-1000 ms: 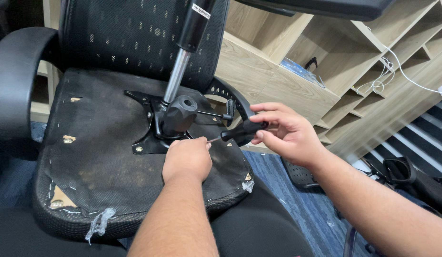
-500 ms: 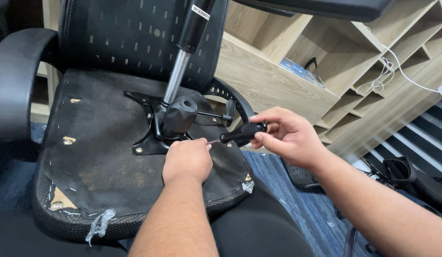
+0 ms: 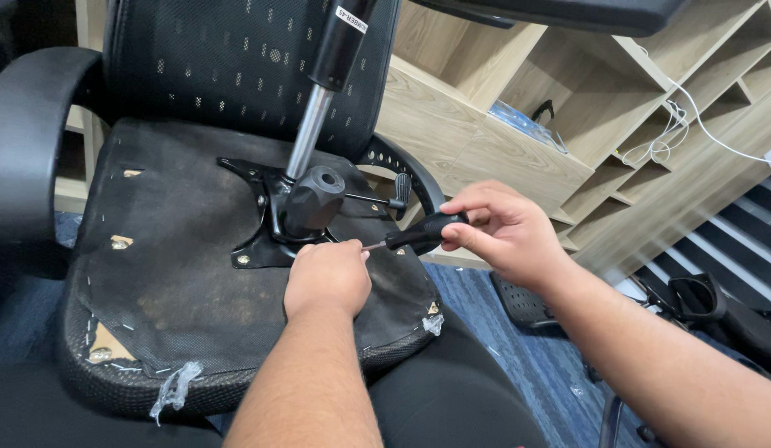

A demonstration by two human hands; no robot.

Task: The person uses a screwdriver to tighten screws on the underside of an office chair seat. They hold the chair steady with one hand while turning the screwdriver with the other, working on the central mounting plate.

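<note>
An office chair lies tipped over with the worn black underside of its seat [image 3: 178, 282] facing me. A black metal mechanism plate [image 3: 265, 211] is bolted to the seat, and a chrome gas cylinder [image 3: 309, 129] rises from it. My right hand [image 3: 506, 232] grips the black handle of a screwdriver [image 3: 423, 232], whose thin shaft points left toward the plate. My left hand [image 3: 327, 278] rests closed on the seat beside the plate and covers the screwdriver's tip.
A black armrest [image 3: 29, 149] curves at the left and the mesh backrest [image 3: 228, 66] stands behind the seat. Light wooden shelving [image 3: 568, 108] with white cables fills the right background. A blue carpet [image 3: 518, 348] lies below, with black chair parts at the far right.
My right hand has shifted its hold slightly on the screwdriver handle. My left hand stays in place by the plate.
</note>
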